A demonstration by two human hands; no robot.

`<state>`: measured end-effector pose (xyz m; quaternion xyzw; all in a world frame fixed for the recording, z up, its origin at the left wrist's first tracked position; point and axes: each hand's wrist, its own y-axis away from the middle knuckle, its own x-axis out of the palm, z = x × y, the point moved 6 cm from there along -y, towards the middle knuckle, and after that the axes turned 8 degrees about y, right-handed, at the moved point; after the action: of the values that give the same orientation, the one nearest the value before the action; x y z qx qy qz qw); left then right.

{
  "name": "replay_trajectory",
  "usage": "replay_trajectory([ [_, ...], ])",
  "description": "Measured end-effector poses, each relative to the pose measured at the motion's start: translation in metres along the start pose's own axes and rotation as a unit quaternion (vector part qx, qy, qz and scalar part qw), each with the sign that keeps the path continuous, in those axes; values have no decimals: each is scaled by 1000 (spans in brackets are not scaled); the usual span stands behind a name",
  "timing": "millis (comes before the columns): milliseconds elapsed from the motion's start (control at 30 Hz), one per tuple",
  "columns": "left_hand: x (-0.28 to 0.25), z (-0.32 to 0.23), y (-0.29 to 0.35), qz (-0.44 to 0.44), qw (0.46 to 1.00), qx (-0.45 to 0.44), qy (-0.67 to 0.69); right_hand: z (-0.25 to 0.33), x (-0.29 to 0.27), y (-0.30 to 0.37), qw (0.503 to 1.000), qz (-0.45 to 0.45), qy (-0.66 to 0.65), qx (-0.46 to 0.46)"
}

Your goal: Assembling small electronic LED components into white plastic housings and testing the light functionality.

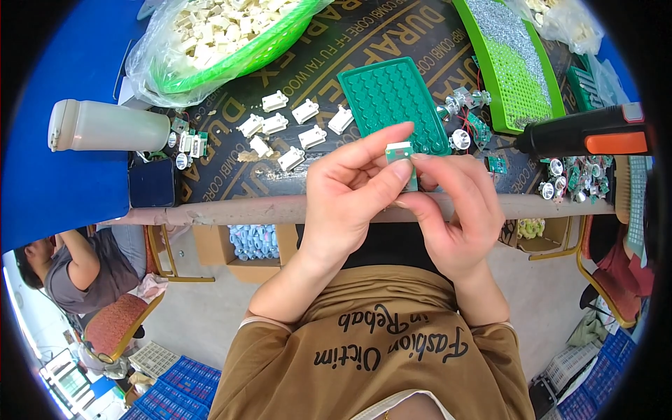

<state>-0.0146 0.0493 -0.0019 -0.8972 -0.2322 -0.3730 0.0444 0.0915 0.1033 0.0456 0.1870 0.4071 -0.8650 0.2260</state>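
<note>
Over the table's front edge, a small green circuit board (410,183) with a white part at its top end is held upright between my hands. My left hand (344,197) pinches it, the thumb lying across its face and the forefinger stretched out behind. From the other side, my right hand (462,213) has its curled fingertips and thumb at the board's right edge and lower end. Fingers cover much of the board. Just beyond is a green moulded tray (392,94) with rows of hollows. Several white plastic housings (306,110) lie loose to its left.
A green basket (262,59) of white housings stands back left, a green perforated bin (514,91) of small metal pieces back right. A black-and-orange power tool (595,136) lies right, near reflectors with boards (577,178). A bottle (108,126) lies left. Another person (87,262) sits left.
</note>
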Motion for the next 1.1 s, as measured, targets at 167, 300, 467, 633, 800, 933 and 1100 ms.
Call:
replay_trajectory([
  [167, 3, 1, -2, 29, 1000, 4, -10, -3, -5, -3, 999, 17, -38, 10],
  [300, 8, 2, -5, 40, 999, 17, 16, -9, -4, -7, 998, 58, -24, 24],
  [467, 4, 11, -5, 47, 997, -24, -58, 1, -41, -7, 995, 21, 74, -69],
  [633, 17, 24, -9, 61, 996, -25, -52, -45, -141, -6, 948, -316, 15, -30],
  [800, 21, 32, -13, 76, 994, -61, -56, -63, -123, -49, 985, 15, -165, 38],
  [933, 19, 35, -17, 46, 995, -58, -67, -79, -124, -47, 982, 25, -165, 85],
  [1100, 21, 36, -20, 51, 995, -32, -75, -90, -125, -42, 959, -9, -280, 44],
])
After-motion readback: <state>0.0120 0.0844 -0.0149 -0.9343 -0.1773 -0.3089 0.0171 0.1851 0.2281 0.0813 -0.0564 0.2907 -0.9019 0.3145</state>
